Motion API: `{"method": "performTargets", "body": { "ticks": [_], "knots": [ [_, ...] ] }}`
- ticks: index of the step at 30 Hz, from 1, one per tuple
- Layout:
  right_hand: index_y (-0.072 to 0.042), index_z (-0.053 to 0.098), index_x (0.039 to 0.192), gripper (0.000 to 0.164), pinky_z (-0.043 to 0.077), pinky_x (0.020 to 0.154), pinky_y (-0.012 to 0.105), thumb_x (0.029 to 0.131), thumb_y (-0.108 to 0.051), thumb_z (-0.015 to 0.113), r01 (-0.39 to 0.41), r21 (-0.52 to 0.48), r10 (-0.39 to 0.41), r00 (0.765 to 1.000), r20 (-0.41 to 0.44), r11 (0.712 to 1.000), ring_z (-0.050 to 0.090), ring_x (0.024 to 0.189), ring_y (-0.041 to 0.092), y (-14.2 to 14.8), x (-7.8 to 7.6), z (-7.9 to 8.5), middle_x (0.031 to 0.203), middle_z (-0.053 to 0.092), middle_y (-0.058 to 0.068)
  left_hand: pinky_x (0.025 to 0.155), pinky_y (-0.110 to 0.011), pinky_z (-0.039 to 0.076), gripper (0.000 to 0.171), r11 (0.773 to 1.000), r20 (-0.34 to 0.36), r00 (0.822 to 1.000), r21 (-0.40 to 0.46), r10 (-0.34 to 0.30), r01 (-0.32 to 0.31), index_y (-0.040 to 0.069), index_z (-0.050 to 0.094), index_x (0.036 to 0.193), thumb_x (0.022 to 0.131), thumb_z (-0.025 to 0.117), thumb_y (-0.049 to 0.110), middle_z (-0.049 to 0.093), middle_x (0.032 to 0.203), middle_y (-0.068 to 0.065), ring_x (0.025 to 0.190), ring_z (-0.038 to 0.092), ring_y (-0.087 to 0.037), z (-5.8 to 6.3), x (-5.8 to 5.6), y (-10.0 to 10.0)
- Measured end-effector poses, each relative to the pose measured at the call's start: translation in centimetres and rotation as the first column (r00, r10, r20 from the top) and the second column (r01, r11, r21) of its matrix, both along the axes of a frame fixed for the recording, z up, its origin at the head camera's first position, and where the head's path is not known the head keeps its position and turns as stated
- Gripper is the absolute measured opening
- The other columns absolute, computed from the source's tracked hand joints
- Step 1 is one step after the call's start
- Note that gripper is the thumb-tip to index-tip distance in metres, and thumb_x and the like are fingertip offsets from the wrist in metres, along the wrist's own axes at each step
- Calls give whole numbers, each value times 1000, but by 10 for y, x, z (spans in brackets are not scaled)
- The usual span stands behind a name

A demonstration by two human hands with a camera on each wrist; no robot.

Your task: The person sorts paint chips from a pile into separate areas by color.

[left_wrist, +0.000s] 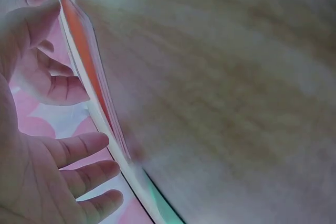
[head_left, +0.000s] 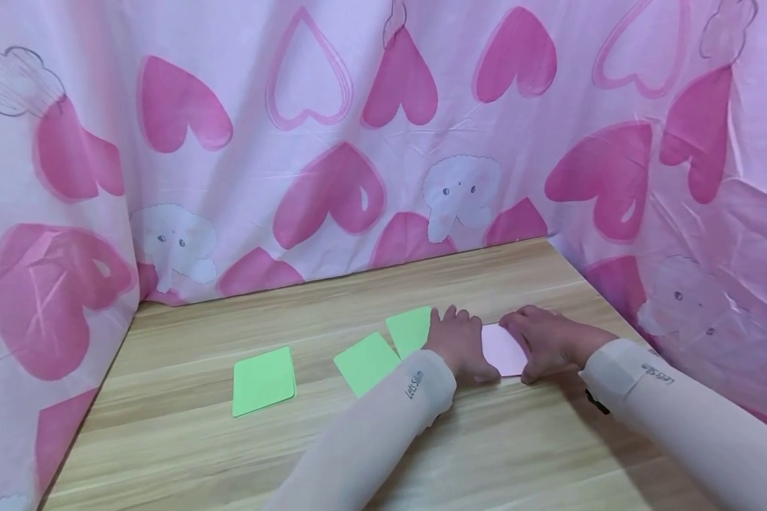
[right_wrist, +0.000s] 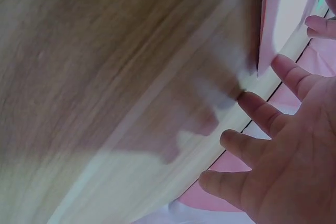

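Both hands are at a small stack of pink cards [head_left: 503,349] on the right part of the table. My left hand [head_left: 457,344] holds its left side, thumb at the near corner and other fingers spread toward the back. From the right, my right hand [head_left: 546,342] holds the opposite side, thumb at the near corner and index finger at the far one. In the left wrist view the stack's edge shows an orange layer [left_wrist: 84,45] among paler ones. The right wrist view shows the index fingertip [right_wrist: 278,61] at the stack's corner, other fingers straight and apart.
A green card pile [head_left: 263,381] lies at the left on the wooden table [head_left: 185,454]. Two more green cards, one nearer [head_left: 366,360] and one farther back [head_left: 408,329], lie beside my left hand. A pink heart-patterned curtain [head_left: 332,191] surrounds the table's back and sides.
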State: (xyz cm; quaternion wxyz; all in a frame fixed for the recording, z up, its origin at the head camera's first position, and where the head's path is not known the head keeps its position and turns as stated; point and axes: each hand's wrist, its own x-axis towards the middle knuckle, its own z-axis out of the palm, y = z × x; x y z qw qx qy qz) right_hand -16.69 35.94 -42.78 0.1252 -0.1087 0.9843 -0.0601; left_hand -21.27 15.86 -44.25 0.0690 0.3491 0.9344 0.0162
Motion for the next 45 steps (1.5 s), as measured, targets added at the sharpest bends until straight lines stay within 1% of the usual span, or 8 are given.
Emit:
{"method": "performTargets", "body": {
  "ticks": [9, 14, 18, 21, 26, 30, 35, 45],
  "knots": [
    [-13, 51, 152, 108, 39, 110, 75, 61, -42, 100, 24, -56, -23, 1000, 11, 998, 51, 136, 44, -17, -11, -2, 149, 52, 18, 128, -56, 28, 95, 1000, -31, 999, -11, 21, -21, 24, 55, 148, 74, 73, 81, 55, 153, 3, 154, 38, -26, 9, -4, -30],
    [-13, 51, 153, 105, 28, 112, 83, 63, -36, 100, -18, -109, 16, 1000, -14, 994, 46, 143, 45, -39, -20, 3, 151, 52, 17, 129, -57, 24, 100, 998, -10, 999, -20, 53, -53, 21, 50, 154, 76, 72, 80, 46, 163, -2, 158, 32, -28, 12, -15, -58],
    [-14, 50, 154, 105, 24, 113, 84, 64, -37, 99, -62, -117, 60, 998, -26, 991, 46, 144, 42, -63, -28, 3, 152, 51, 14, 131, -60, 16, 106, 994, 57, 993, 13, 106, -107, 16, 44, 159, 77, 76, 75, 37, 170, -7, 161, 24, -32, 11, -25, -91],
    [-14, 50, 154, 104, 24, 115, 83, 65, -39, 99, -111, -127, 108, 994, -29, 986, 48, 143, 38, -86, -35, 0, 151, 51, 12, 130, -62, 13, 103, 988, 92, 985, 43, 144, -148, 12, 47, 157, 77, 79, 69, 36, 170, -10, 162, 21, -34, 8, -28, -121],
    [-17, 51, 152, 101, 21, 119, 79, 67, -40, 98, -194, -115, 193, 981, -15, 974, 43, 145, 30, -129, -46, -4, 148, 50, 7, 129, -65, 16, 105, 976, 119, 973, 67, 199, -208, 6, 50, 153, 74, 80, 68, 38, 168, -14, 160, 24, -39, 3, -20, -171],
    [-22, 52, 151, 97, 21, 122, 76, 67, -42, 98, -238, -82, 237, 971, -21, 968, 39, 146, 27, -157, -53, -1, 149, 49, 2, 127, -67, 20, 108, 970, 105, 967, 50, 233, -239, 4, 48, 153, 72, 79, 68, 40, 167, -16, 159, 27, -41, 2, -12, -200],
    [-22, 53, 150, 98, 23, 122, 74, 67, -46, 98, -254, -81, 254, 967, -18, 964, 41, 144, 26, -177, -62, 2, 148, 50, 0, 126, -67, 22, 105, 968, 86, 965, 24, 248, -251, 4, 50, 151, 73, 77, 69, 42, 165, -16, 158, 29, -41, 3, -11, -213],
    [-26, 55, 148, 96, 25, 123, 72, 66, -46, 99, -251, -44, 253, 967, 44, 967, 43, 136, 22, -196, -76, 1, 143, 51, -2, 127, -67, 20, 100, 966, 123, 958, -5, 258, -259, 5, 52, 148, 73, 79, 65, 49, 158, -13, 157, 32, -41, 12, -7, -222]
  ]
}}
